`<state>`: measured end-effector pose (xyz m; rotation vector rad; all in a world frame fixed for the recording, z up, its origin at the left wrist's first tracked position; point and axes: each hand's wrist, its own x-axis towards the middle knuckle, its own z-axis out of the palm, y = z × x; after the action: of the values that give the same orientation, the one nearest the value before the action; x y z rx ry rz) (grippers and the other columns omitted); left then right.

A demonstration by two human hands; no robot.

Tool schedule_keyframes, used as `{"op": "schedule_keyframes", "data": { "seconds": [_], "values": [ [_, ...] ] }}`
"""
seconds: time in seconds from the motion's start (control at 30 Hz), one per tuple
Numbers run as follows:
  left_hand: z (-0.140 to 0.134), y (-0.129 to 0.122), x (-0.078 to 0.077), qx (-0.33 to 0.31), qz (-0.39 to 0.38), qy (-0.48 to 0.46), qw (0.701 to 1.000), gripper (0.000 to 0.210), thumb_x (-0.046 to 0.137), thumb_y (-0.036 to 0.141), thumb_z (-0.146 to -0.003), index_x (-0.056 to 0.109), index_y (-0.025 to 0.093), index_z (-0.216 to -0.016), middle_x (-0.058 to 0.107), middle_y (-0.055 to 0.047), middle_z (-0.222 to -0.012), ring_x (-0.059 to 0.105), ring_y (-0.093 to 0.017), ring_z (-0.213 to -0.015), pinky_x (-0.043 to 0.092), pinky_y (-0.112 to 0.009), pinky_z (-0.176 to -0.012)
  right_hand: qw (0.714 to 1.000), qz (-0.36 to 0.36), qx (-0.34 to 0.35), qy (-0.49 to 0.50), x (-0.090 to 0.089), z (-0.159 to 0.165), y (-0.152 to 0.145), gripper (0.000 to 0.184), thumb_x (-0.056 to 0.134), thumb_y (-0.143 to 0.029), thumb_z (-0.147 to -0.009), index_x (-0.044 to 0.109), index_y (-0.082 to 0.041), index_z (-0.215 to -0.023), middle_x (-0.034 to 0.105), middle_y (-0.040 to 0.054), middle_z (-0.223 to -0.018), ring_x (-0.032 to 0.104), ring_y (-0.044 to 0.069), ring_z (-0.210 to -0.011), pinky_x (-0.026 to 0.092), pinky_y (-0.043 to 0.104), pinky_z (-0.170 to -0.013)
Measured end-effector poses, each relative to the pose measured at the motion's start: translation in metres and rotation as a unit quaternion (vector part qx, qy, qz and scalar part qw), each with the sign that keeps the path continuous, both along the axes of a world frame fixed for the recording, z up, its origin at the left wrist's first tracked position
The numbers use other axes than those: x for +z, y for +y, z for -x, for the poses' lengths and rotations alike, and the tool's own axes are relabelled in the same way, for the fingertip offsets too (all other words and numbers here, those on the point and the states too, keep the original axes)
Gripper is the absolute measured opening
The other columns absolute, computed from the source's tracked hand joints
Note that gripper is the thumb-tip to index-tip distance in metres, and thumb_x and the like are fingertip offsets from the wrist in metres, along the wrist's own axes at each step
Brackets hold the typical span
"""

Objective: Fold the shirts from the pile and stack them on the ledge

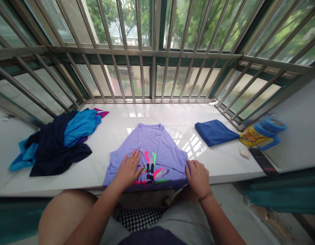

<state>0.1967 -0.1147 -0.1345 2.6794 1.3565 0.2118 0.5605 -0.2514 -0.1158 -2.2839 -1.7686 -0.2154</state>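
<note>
A lavender T-shirt [157, 146] with a pink, green and black print lies spread on the white marble sill [121, 119], its near edge at the sill's front. My left hand [128, 169] rests flat on the shirt with fingers apart, just left of the print. My right hand [197, 176] grips the shirt's right edge, fingers curled on the fabric.
A heap of dark navy and turquoise clothes [57, 141] lies at the left of the sill. A folded blue garment [215, 132] lies at the right, beside a yellow and blue cup [262, 134]. Metal window bars [152, 51] close off the back. My knees are below the sill.
</note>
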Motion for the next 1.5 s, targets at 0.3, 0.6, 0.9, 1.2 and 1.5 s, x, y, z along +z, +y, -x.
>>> {"op": "schedule_keyframes", "data": {
  "seconds": [0.3, 0.6, 0.9, 1.2, 1.5],
  "values": [
    [0.004, -0.009, 0.007, 0.067, -0.007, -0.004, 0.998, 0.072, 0.047, 0.048, -0.106, 0.033, 0.023, -0.172, 0.03, -0.012, -0.178, 0.03, -0.033, -0.164, 0.022, -0.057, -0.133, 0.992, -0.036, 0.105, 0.061, -0.009, -0.017, 0.06, 0.026, 0.049, -0.025, -0.104, 0.068, -0.018, -0.119, 0.071, 0.0148, -0.115, 0.064, 0.029, -0.111, 0.047, 0.042, -0.103],
    [0.014, 0.031, 0.033, 0.095, 0.073, -0.081, 0.989, 0.045, 0.038, 0.041, -0.111, 0.073, 0.025, -0.136, 0.07, -0.013, -0.147, 0.063, -0.029, -0.138, 0.04, -0.048, -0.121, 0.997, 0.022, 0.076, 0.012, 0.025, -0.021, 0.116, 0.028, 0.05, -0.025, -0.107, 0.076, -0.018, -0.099, 0.073, 0.0131, -0.101, 0.067, 0.027, -0.097, 0.048, 0.036, -0.093],
    [-0.011, 0.211, 0.077, 0.286, 0.099, -0.13, 0.944, 0.028, 0.068, 0.038, -0.097, 0.079, 0.017, -0.112, 0.081, -0.013, -0.115, 0.073, -0.027, -0.111, 0.051, -0.03, -0.093, 0.979, 0.063, 0.155, 0.12, 0.064, 0.049, 0.262, 0.029, 0.057, -0.028, -0.106, 0.079, -0.014, -0.12, 0.076, 0.0133, -0.127, 0.066, 0.024, -0.121, 0.043, 0.032, -0.111],
    [-0.025, 0.278, 0.06, 0.296, 0.192, -0.165, 0.921, 0.016, 0.081, 0.032, -0.083, 0.075, 0.018, -0.084, 0.078, -0.006, -0.074, 0.075, -0.022, -0.075, 0.054, -0.028, -0.072, 0.96, 0.133, 0.181, 0.167, 0.044, 0.072, 0.346, 0.026, 0.062, -0.028, -0.101, 0.085, -0.019, -0.108, 0.081, 0.0096, -0.121, 0.072, 0.022, -0.114, 0.05, 0.026, -0.1],
    [-0.004, 0.223, 0.109, 0.182, 0.158, -0.308, 0.92, 0.025, 0.073, 0.043, -0.094, 0.073, 0.021, -0.105, 0.082, -0.004, -0.092, 0.075, -0.016, -0.073, 0.055, -0.025, -0.07, 0.932, -0.049, 0.286, 0.217, 0.085, 0.039, 0.275, 0.032, 0.057, -0.031, -0.105, 0.079, -0.022, -0.126, 0.073, 0.0108, -0.137, 0.064, 0.024, -0.132, 0.048, 0.044, -0.12]
  ]
}}
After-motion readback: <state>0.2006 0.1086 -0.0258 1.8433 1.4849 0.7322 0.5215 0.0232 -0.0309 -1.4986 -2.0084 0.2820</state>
